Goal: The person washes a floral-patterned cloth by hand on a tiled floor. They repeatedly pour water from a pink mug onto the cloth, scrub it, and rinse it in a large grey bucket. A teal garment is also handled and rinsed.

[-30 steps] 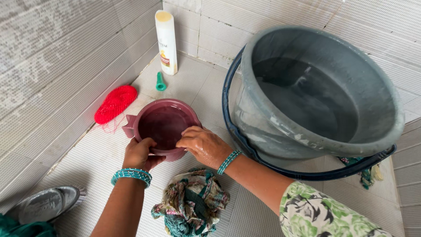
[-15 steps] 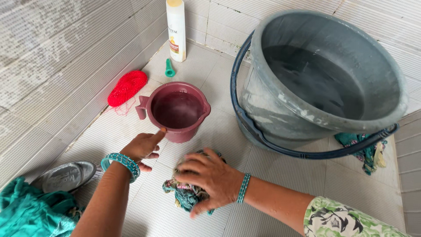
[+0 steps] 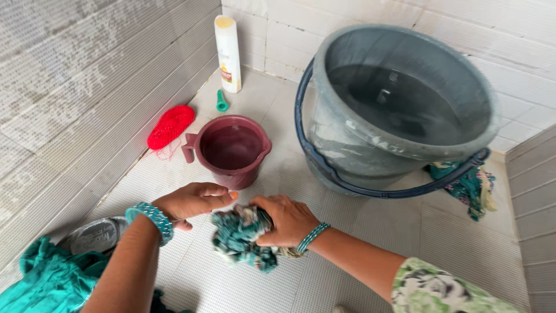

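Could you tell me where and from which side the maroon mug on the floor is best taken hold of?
Probably by its side handle, coming from the left. The maroon mug stands upright with liquid inside, and the handle juts toward the left wall, clear of the grey bucket, so it could be lifted level.

The one camera on my head is looking steeply down, close over my hands, facing the tiled corner beyond the large grey plastic bucket (image 3: 405,104) of water.

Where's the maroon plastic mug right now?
The maroon plastic mug stands on the tiled floor left of the big grey bucket, right of the red mesh scrubber, just beyond the left hand.
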